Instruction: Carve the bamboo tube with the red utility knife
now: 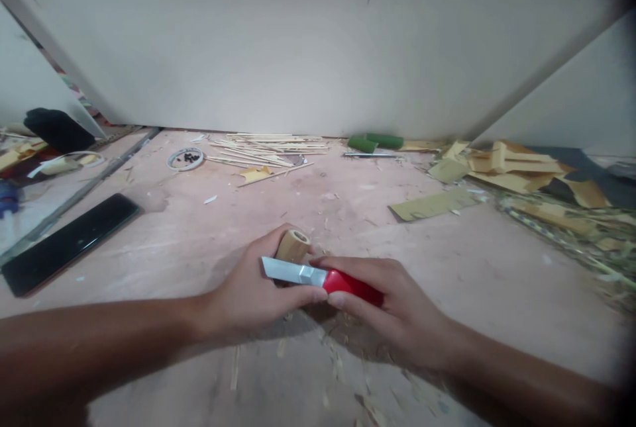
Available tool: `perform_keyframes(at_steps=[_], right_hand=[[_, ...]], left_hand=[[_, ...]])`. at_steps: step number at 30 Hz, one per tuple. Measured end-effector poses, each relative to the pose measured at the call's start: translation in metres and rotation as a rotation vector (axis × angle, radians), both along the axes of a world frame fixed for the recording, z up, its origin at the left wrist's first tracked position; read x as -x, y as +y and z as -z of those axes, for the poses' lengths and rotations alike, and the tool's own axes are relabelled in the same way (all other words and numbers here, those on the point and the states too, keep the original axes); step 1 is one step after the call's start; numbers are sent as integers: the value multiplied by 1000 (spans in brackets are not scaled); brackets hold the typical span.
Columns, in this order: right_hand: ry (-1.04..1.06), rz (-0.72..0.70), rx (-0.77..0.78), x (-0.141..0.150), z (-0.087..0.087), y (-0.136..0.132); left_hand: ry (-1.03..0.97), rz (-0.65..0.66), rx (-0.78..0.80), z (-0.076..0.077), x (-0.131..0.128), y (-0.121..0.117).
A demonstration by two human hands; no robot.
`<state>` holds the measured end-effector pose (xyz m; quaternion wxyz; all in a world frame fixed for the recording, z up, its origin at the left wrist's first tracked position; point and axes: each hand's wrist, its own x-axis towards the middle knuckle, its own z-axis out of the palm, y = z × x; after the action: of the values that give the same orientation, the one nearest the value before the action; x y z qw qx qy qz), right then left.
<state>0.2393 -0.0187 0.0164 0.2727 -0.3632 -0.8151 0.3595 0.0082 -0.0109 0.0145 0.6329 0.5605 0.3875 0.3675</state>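
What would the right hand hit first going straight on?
Likely the left hand, its thumb at the knife the right hand holds; the wooden tube sits close too, so depth leaves the order uncertain.

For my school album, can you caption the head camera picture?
The left hand holds a tan cylinder while the right hand grips a red-handled knife, shavings scattered around.

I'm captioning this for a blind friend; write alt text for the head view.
The right hand holds a red-handled knife, its blade pointing left in front of a short wooden tube gripped in the left hand. Thin sticks, a black phone and yellowish scraps lie around them on a pale surface.
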Motion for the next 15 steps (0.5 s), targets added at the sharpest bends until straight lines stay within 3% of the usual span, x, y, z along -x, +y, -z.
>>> perform_keyframes(at_steps=[5, 15], right_hand=[[8, -4, -19, -1, 0, 0], [6, 157, -98, 2, 6, -8]], left_hand=[[90, 16, -41, 0, 0, 1], [81, -137, 26, 5, -4, -1]])
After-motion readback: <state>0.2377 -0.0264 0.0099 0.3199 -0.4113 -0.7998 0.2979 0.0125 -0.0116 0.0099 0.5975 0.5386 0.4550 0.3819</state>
